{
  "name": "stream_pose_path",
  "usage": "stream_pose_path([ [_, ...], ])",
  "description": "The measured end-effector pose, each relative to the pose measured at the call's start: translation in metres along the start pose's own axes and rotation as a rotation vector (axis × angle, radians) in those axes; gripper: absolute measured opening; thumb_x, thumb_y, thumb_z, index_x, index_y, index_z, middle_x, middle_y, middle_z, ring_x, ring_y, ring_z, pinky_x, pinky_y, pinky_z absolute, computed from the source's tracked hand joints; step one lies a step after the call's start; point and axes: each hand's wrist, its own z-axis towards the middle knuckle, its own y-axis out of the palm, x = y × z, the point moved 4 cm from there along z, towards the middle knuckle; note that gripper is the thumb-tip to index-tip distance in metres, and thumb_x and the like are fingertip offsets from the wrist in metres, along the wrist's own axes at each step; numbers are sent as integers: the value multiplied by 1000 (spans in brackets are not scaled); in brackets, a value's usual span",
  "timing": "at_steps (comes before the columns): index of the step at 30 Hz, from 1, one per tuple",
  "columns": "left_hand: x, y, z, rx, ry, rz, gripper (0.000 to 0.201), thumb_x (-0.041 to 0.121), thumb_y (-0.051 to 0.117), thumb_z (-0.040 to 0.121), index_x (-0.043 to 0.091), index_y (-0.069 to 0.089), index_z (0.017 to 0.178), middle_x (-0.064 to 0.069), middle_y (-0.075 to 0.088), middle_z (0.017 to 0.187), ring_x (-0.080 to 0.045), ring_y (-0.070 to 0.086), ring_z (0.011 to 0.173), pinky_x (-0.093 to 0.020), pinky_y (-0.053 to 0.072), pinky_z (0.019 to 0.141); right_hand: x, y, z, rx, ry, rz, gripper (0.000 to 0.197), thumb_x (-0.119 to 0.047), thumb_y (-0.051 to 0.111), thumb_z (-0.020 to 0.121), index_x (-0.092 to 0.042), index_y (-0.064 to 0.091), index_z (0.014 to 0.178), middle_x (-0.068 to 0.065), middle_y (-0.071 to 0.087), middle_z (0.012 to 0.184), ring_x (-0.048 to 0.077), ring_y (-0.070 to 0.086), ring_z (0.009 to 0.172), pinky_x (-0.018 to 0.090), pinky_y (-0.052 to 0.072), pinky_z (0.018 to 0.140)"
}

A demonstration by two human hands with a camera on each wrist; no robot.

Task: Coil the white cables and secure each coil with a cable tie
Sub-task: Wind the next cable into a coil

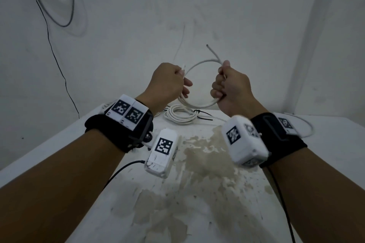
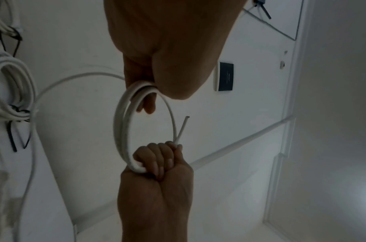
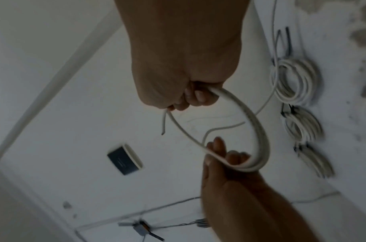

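Above the stained table, both forearms reach forward, the left hand and right hand fisted round opposite sides of a white cable looped upright between them; beyond, a tied coil lies near the wall

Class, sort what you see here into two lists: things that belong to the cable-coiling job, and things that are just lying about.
Belongs to the job:
- white cable coil, gripped by left hand and right hand
- finished tied coil on the table
- black cable tie on that coil

Just lying about:
- black wire hanging on the wall
- dark wall plate
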Motion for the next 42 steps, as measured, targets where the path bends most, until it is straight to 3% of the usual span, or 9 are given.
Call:
stream_pose_path([
  [7, 8, -8, 10, 68, 27, -148, 27, 16, 50, 102, 5, 68, 85, -5, 70, 78, -6, 59, 48, -23, 52, 54, 10, -1, -2, -79, 1, -171, 34, -30, 40, 106, -17, 43, 75, -5, 26, 47, 10, 18, 41, 23, 18, 39],
  [14, 21, -16, 16, -86, 71, 48, 27, 18, 45, 105, 4, 68, 100, 0, 74, 85, -7, 49, 43, -20, 42, 41, 6, 5, -10, -267, 32, -171, 35, -34, 40, 106, -17, 45, 77, -4, 23, 52, 10, 17, 42, 23, 18, 41],
  [20, 35, -21, 15, -258, 141, -35, 24, 12, 45, 104, 10, 69, 104, -6, 75, 97, -9, 52, 55, -22, 42, 47, 2, 6, -14, -296, 51, -210, 35, -34, 41, 106, -16, 46, 77, -3, 23, 54, 10, 18, 43, 23, 19, 41],
  [24, 44, -21, 12, -348, 179, 26, 25, 15, 43, 105, 9, 68, 102, -1, 73, 85, -11, 41, 48, -25, 40, 47, 1, 7, -17, -291, 59, -213, 35, -34, 41, 106, -16, 46, 76, -3, 24, 53, 10, 18, 43, 23, 19, 42],
  [27, 48, -21, 12, -285, 220, 80, 34, 31, 52, 102, 9, 67, 81, 7, 49, 47, -13, 31, 43, -24, 34, 42, 0, 10, -18, -305, 47, -211, 35, -35, 41, 106, -16, 47, 76, -4, 25, 52, 10, 19, 42, 22, 21, 41],
  [32, 39, -23, 20, -44, 238, -36, 39, 31, 60, 98, -5, 70, 86, -3, 40, 58, -13, 30, 49, -22, 27, 45, -3, 18, -23, -326, 6, -301, 36, -36, 42, 106, -15, 49, 78, -1, 29, 53, 11, 24, 43, 24, 28, 42],
  [35, 38, -23, 18, -14, 262, -4, 38, 30, 59, 98, -4, 72, 86, -6, 41, 62, -11, 33, 50, -18, 30, 47, -17, 10, -14, -31, -187, -521, 41, -42, 44, 103, -12, 59, 79, 5, 57, 65, 19, 54, 55, 36, 55, 59],
  [38, 39, -22, 17, -29, 284, 41, 36, 30, 58, 99, 1, 75, 87, -2, 43, 58, -5, 34, 45, -14, 31, 47, -40, 9, -3, 122, -536, -807, 23, -37, 46, 102, -20, 62, 104, 1, 58, 114, 18, 58, 106, 40, 45, 102],
  [42, 36, -25, 21, 53, 298, 53, 48, 32, 58, 99, -11, 66, 80, -11, 42, 63, -14, 34, 54, -20, 30, 50, -50, 28, 1, -163, -607, -1019, 24, -24, 53, 98, -14, 74, 91, -4, 72, 83, 20, 66, 84, 39, 52, 85],
])
